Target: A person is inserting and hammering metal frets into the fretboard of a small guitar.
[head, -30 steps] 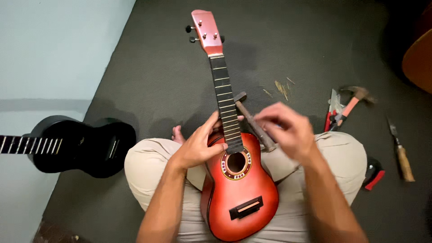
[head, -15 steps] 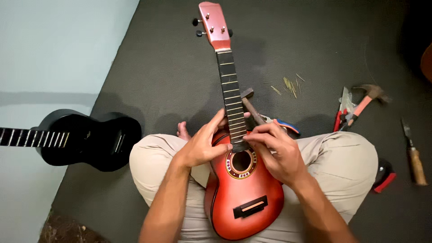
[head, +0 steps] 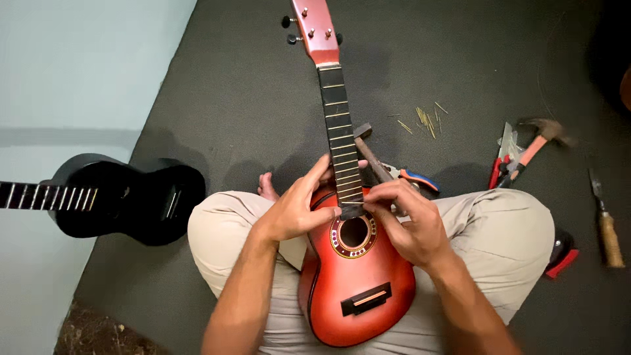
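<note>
A small red guitar lies across my lap, its neck pointing away over a dark grey mat. My left hand rests on the upper left of the body, fingers reaching to the lower end of the fretboard. My right hand sits on the other side, its fingertips pinching the fretboard's end just above the round sound hole. Both hands press on the guitar; neither holds a loose tool.
A black guitar lies on the left at the mat's edge. A dark hammer and blue-handled pliers lie beside the neck. Further right are a claw hammer, red-handled pliers, a wooden-handled chisel and small wood slivers.
My right hand has come down from above the neck onto the fretboard's end by the sound hole. My left hand stayed on the guitar body. The view shifted slightly.
</note>
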